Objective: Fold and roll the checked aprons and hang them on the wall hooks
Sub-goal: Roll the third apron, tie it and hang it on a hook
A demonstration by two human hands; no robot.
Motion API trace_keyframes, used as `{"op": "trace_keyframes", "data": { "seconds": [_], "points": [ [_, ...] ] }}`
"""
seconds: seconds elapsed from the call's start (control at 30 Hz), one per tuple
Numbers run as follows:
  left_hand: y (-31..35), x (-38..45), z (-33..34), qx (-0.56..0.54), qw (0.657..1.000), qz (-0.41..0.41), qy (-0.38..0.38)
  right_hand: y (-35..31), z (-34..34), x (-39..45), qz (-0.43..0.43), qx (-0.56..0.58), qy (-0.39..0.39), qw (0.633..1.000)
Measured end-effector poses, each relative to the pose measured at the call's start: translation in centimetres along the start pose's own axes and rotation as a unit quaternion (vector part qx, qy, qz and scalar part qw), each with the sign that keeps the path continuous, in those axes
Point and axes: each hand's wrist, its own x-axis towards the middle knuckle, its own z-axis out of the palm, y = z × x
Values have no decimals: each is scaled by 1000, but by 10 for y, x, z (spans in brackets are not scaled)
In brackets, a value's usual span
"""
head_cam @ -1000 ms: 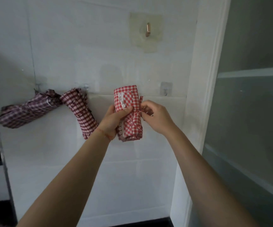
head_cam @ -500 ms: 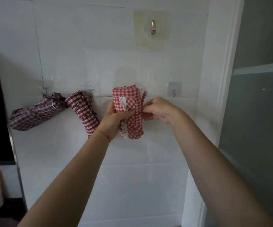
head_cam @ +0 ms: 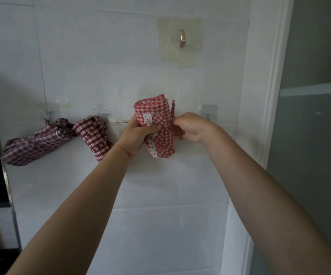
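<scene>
Red-checked rolled apron [head_cam: 156,124] (lace-trimmed) gripped upright by the left hand [head_cam: 135,135]; the right hand [head_cam: 190,127] pinches its tie strap [head_cam: 173,112] before the tiled wall [head_cam: 101,56].

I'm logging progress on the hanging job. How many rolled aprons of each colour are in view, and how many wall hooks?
Purple checked apron, hung: 1
Dark red checked apron, hung: 1
Bright red checked apron, held in left hand and right hand: 1
Wall hooks showing: 4 ()
Total: 3 aprons, 4 hooks
</scene>
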Motion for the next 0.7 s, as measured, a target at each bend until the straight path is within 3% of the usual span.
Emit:
{"op": "trace_keyframes", "data": {
  "seconds": [0.13, 0.33, 0.53, 0.63, 0.7],
  "points": [
    [-2, -6, -11, -33, 999, -17, -33, 5, -9, -1, 52, 77, -99, 991],
    [-7, -10, -20, -1, 999, -33, -42, 12, 2, 3, 47, 32, -72, 996],
    [-9, -10, -20, 28, 998, -37, -51, 12, -9, 5, 34, -29, -124, 991],
    [-5, -6, -14, 14, 999, -33, -38, 3, -8, 10, -50, -112, -51, 991],
    [-2, 0, -10, -6, 1000, -23, -16, -6, -5, 13, -129, -232, 43, 963]
  ]
}}
